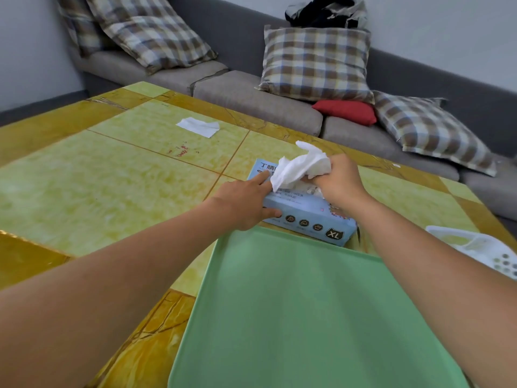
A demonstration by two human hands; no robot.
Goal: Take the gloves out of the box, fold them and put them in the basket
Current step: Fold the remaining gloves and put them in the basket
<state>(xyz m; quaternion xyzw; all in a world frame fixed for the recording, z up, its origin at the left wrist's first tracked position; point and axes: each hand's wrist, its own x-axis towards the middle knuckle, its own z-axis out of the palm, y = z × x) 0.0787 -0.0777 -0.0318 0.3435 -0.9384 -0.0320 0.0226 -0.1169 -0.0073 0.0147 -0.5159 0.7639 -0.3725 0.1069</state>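
Note:
A light blue glove box (310, 222) marked XL lies on the table just beyond a green tray. My right hand (337, 182) grips a crumpled white glove (300, 165) and holds it above the box's top opening. My left hand (244, 201) rests on the box's left end, index finger straight along the top and thumb against the front side. A white perforated basket (484, 249) sits at the right edge of the view, partly cut off. A flat white glove (199, 126) lies far out on the table.
A green tray (302, 317) fills the near part of the yellow-green table (112, 175). Behind the table runs a grey sofa (251, 91) with plaid cushions, a red cushion and dark clothes.

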